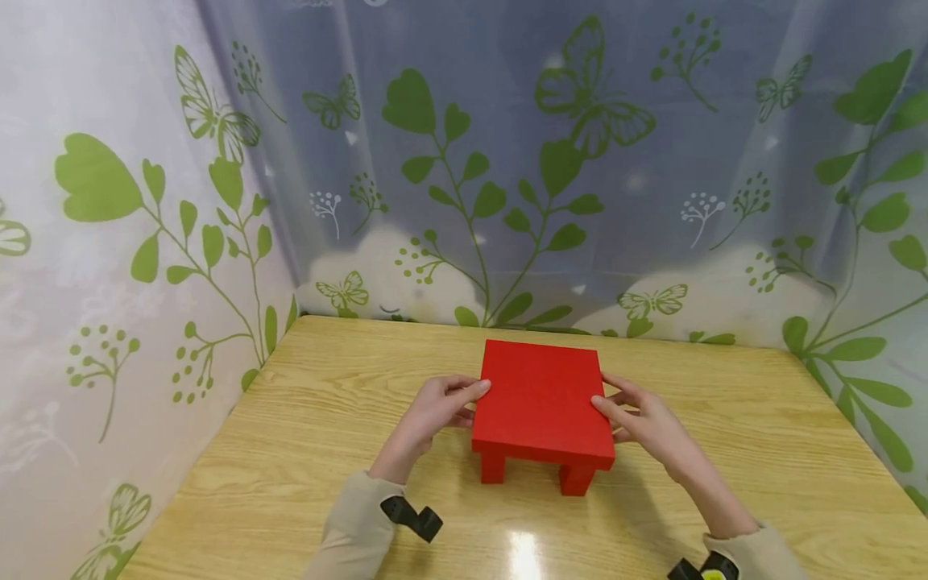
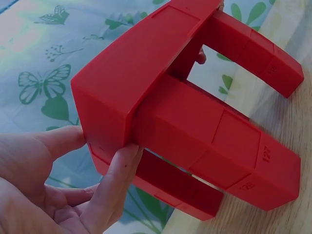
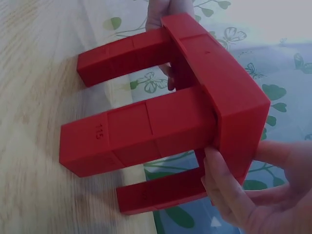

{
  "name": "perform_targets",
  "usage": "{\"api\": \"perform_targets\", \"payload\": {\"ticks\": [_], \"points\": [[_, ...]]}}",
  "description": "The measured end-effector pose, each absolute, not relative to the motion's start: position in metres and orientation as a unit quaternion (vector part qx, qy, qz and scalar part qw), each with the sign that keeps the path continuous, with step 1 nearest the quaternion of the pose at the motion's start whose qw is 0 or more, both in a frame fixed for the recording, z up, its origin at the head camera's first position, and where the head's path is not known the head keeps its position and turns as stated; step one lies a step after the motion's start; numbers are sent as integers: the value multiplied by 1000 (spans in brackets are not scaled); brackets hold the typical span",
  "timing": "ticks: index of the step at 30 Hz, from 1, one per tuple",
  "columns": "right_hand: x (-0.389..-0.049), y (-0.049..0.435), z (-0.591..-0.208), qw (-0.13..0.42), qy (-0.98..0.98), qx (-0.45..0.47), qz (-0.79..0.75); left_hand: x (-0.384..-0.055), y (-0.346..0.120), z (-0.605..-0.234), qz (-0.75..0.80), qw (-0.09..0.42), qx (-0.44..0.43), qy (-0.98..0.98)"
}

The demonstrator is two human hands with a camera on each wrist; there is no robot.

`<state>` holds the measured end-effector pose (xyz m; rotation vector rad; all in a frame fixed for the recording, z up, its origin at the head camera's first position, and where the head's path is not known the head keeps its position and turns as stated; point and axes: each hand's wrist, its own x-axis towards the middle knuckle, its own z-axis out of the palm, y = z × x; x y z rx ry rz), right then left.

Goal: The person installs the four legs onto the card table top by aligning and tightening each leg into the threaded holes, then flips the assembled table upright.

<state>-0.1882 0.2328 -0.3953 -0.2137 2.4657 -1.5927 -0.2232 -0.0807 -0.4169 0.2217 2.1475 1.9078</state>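
A small red table (image 1: 540, 399) with a flat square top and blocky legs stands upright between my hands. My left hand (image 1: 438, 407) pinches its left edge, thumb on top and fingers beneath the top. On the opposite edge, my right hand (image 1: 648, 423) holds it the same way, thumb above and fingers below. Small numbers mark the legs (image 2: 234, 146) in the left wrist view. The right wrist view shows a leg (image 3: 141, 129) beside my fingertips (image 3: 214, 158). Whether the feet touch the wooden surface, I cannot tell.
The red piece is over a light wood-grain tabletop (image 1: 348, 362). A curtain (image 1: 471, 161) printed with green leaves and butterflies hangs behind the back edge and along both sides. Dark wrist cameras sit at both cuffs (image 1: 362, 515).
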Motion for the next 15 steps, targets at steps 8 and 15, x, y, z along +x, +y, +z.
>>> {"api": "perform_targets", "payload": {"ticks": [8,15], "points": [[-188,236,-392,120,832,-76,-536,-224,-80,-416,649,146,80,743],[-191,236,-392,129,833,-82,-532,-223,-83,-413,639,147,83,750]]}}
